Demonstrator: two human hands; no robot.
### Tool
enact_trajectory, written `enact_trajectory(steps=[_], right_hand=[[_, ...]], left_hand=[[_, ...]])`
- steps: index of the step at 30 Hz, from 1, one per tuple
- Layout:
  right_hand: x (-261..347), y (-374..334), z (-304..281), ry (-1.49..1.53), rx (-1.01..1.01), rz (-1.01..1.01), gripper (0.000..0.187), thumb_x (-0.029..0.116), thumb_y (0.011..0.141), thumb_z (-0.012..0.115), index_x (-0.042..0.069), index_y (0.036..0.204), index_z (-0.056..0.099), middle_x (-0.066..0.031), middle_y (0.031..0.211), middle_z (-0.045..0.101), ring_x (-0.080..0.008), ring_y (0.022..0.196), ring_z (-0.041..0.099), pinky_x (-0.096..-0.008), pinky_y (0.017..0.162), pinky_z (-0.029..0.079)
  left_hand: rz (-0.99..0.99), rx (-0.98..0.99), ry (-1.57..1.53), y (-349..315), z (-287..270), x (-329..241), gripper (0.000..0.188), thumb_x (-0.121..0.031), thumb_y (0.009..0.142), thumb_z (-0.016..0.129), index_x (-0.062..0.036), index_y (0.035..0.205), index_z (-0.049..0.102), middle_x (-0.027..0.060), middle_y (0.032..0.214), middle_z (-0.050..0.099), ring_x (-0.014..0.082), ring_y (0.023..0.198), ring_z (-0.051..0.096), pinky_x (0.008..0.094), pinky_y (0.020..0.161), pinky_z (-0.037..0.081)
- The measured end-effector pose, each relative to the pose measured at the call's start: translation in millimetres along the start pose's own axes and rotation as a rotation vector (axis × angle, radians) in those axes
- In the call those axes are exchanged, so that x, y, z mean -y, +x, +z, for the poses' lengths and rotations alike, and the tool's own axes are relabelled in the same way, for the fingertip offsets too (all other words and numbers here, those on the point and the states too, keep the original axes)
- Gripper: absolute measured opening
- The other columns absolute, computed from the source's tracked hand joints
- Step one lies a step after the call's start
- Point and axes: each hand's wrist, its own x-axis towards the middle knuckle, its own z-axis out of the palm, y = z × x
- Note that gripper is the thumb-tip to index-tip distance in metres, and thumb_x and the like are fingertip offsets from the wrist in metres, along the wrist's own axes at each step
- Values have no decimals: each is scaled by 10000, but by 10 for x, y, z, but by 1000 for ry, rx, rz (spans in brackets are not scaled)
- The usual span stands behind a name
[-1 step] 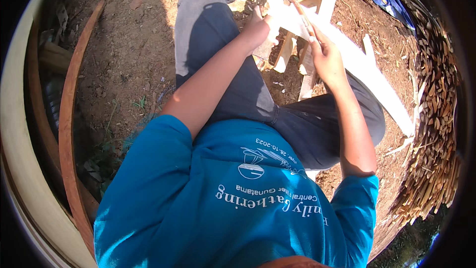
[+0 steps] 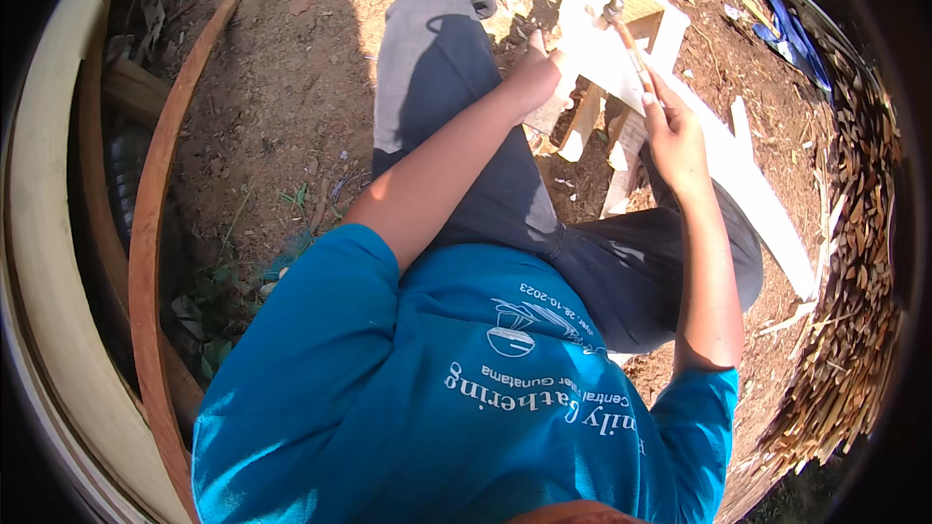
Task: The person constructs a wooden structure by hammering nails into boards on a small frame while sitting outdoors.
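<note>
My right hand (image 2: 677, 139) is closed round the wooden handle of a hammer (image 2: 636, 60). Its small dark metal head points away from me, over the sunlit pale wood. My left hand (image 2: 534, 78) is curled with the thumb raised, beside the left edge of that wood; glare hides whatever its fingers may grip. A long pale board (image 2: 752, 184) runs from under the hammer toward the lower right, past my right knee. Beneath the far end stands a rough wooden frame (image 2: 670, 39) of light timber, with short wood pieces (image 2: 581, 121) below it.
A curved reddish-brown plank (image 2: 150, 213) and a long pale plank (image 2: 39, 165) lie at the left. Stacked thin sticks (image 2: 854, 262) line the right side. A blue tarp (image 2: 791, 29) lies at the far right. Wood chips dot the bare soil (image 2: 291, 68).
The whole view has shifted, so the scene sits farther right and lower. My hands and the hammer keep nearly the same places over the wood.
</note>
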Motion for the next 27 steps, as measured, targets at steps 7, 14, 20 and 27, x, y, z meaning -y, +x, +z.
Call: enact_trajectory(steps=[7,14,20,27], right_hand=[[-359,462,-181,409,-93,44,442,121,1033,557,4,1452,475,-22,1057,612,-60,829,548,-237,738,473],[-497,812,285,494,-53,119,451,117,983,622,65,1419,519,45,824,575,-29,627,478,-214,554,378],[-366,778,222,587,21,220,442,179,985,636,51,1397,541,22,919,607,-41,713,523,-223,640,417],[-383,730,164,583,20,222,432,216,993,641,77,1387,534,76,693,469,-6,516,384,-207,461,324]], left_hand=[[-155,-2,264,-152,26,-209,837,-456,1007,491,-27,1602,87,257,1612,270,381,1498,268,442,1205,254],[519,-242,341,-1015,-517,-840,409,-292,965,606,72,1150,629,226,998,701,255,873,704,354,772,530],[275,-695,621,-1874,-2307,-199,216,-204,967,658,-4,892,692,24,722,686,59,676,612,257,652,503],[-222,-588,1169,-2772,-2514,584,209,-193,875,689,-70,1044,695,134,983,718,319,906,691,426,810,546]])
